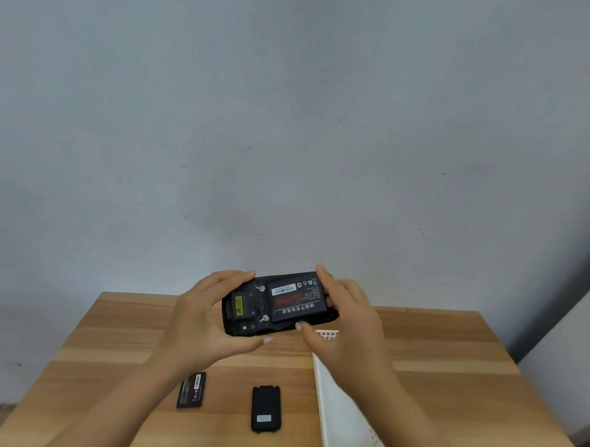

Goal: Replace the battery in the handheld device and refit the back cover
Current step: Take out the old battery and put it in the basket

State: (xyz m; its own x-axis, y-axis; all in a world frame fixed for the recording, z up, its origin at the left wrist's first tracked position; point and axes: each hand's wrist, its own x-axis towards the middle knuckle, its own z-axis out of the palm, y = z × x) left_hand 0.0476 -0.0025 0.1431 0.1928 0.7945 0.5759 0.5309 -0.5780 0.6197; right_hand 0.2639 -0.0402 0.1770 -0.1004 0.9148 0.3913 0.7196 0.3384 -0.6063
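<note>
I hold a black handheld device (246, 312) above the wooden table, its open back facing me. My left hand (200, 326) grips its left end. A black battery (296, 302) with white and red labelling lies in the compartment, slightly tilted, and my right hand (352, 322) has its fingers on the battery's top and bottom edges. On the table near me lie a second battery (191, 390) and the black back cover (265, 409), side by side and apart.
A white plastic basket (346, 419) sits on the table (451, 382) to the right of the back cover, under my right forearm. A grey wall rises behind the table's far edge. The table's right edge drops off near a white surface.
</note>
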